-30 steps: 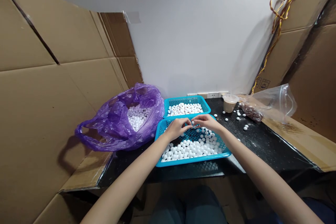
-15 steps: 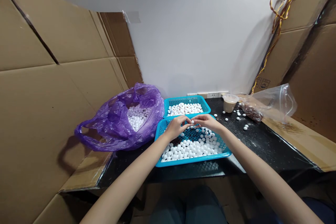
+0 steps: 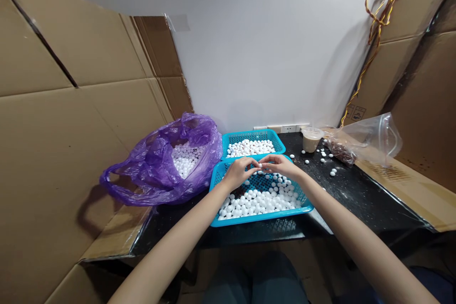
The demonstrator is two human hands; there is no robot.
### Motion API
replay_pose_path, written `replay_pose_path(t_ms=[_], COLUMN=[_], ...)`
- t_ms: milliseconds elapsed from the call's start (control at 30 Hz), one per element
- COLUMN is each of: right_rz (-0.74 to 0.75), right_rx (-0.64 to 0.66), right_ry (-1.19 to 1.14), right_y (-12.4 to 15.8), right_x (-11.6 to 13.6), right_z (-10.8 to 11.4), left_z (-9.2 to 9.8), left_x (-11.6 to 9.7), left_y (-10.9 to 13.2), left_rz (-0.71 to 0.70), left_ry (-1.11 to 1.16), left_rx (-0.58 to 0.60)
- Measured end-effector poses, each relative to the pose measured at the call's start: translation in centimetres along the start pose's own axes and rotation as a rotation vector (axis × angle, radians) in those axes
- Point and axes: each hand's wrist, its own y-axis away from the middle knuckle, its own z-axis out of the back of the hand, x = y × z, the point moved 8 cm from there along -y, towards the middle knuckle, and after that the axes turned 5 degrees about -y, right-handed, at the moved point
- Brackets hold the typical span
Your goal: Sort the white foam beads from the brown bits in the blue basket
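My left hand (image 3: 240, 172) and my right hand (image 3: 281, 166) meet above the far side of the front blue basket (image 3: 261, 218). Between their fingertips is one small white ball (image 3: 260, 166), pinched from both sides. Loose white balls (image 3: 261, 203) of the same sort cover much of the basket's floor, most of them towards the near edge. Just behind stands a second blue basket (image 3: 281, 145) with more white pieces (image 3: 249, 147), some showing dark marks.
On the left, a purple plastic bag (image 3: 153, 166) holds many white balls. At right are a lidded plastic cup (image 3: 312, 140), scattered balls (image 3: 333, 172) and a clear zip bag (image 3: 374, 140) with brown contents. Cardboard walls (image 3: 99, 52) flank the black table (image 3: 359, 199).
The view has shifted very slightly. Both hands keep the white ball between their fingertips in nearly the same place.
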Motion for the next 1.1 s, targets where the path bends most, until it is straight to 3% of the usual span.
replay_pose_path(t_ms=[1100], right_rz=[0.029], right_rx=[0.051], right_ry=[0.008], right_y=[-0.16], right_x=[0.00], right_z=[-0.11], left_z=[-0.11], left_x=[-0.35], left_y=[-0.11], left_rz=[0.008], left_ry=[0.064], left_rx=[-0.001])
